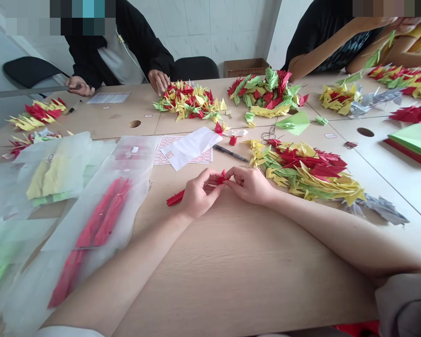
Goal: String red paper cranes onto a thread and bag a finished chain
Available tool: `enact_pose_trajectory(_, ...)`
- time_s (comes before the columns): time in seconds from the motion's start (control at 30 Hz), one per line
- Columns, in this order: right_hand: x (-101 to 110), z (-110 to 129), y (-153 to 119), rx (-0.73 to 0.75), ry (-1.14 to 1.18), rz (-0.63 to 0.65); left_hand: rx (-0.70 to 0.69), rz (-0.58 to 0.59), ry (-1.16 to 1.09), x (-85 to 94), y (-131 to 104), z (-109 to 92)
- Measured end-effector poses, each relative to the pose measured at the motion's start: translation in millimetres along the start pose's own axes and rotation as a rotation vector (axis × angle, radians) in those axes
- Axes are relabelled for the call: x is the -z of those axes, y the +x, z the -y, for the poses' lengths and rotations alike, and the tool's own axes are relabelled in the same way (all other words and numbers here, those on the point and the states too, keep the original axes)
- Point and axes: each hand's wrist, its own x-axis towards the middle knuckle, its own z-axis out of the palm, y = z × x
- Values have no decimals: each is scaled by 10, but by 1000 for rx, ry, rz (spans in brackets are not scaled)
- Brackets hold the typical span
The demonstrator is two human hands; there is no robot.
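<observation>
Over the middle of the table, my left hand and my right hand meet at a small red folded paper piece. The fingertips of both hands pinch it; its lower part is hidden behind them. It resembles a small origami crane, though its exact shape is hard to make out. Beside my left wrist lies a bundle of red folded paper, partly covered by that hand. To the right of my right hand is a heap of red, yellow and green folded paper.
Clear plastic bags holding folded paper cover the left side. A black pen and a white paper sheet lie beyond my hands. Square coloured paper is stacked at right. Two people sit opposite, near more paper heaps.
</observation>
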Motion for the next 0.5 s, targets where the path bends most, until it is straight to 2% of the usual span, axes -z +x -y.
enact_pose_trajectory(0.3, 20, 18, 36, -147, 344, 88, 162, -13, -251, 19, 22, 33)
enact_pose_trajectory(0.4, 0, 6, 35, -163, 411, 47, 178, -29, -269, 34, 28, 40)
enact_pose_trajectory(0.5, 10, 6, 31, -102, 380, -40, 190, -43, -277, 41, 29, 49)
